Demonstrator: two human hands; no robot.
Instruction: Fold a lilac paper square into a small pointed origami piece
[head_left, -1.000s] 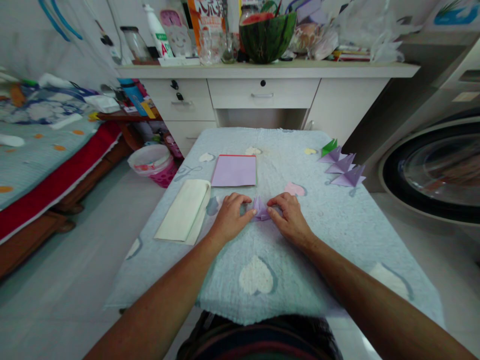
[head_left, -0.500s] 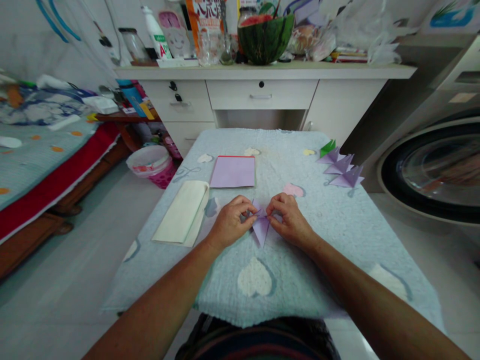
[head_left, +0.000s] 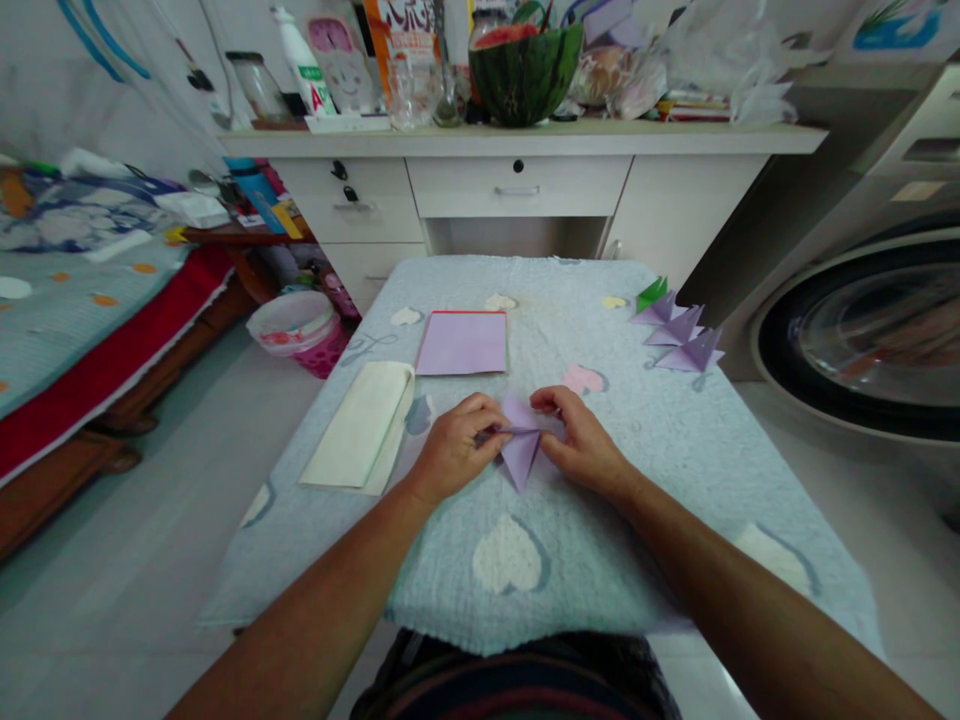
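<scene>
A piece of purple origami paper, folded into pointed flaps, lies low over the cloth between my two hands. My left hand is closed, pinching its left point between thumb and fingers. My right hand curls around the right point, with the index finger above the flap and the thumb at its lower edge; a gap shows between them. A stack of square purple paper with a red edge lies beyond my left hand. Left of that hand is a folded cream sheet. Several folded purple paper pieces and a green one sit at the far right.
The table's pale blue cloth has heart patterns. Behind it stands a white desk bearing a cut watermelon, jars and bags. A washing machine is at right, a pink bin and a bed at left.
My right fingers have parted from a tight pinch, and the origami paper's upper and right flaps show more widely. My left hand keeps its pinch. The view has shifted slightly.
</scene>
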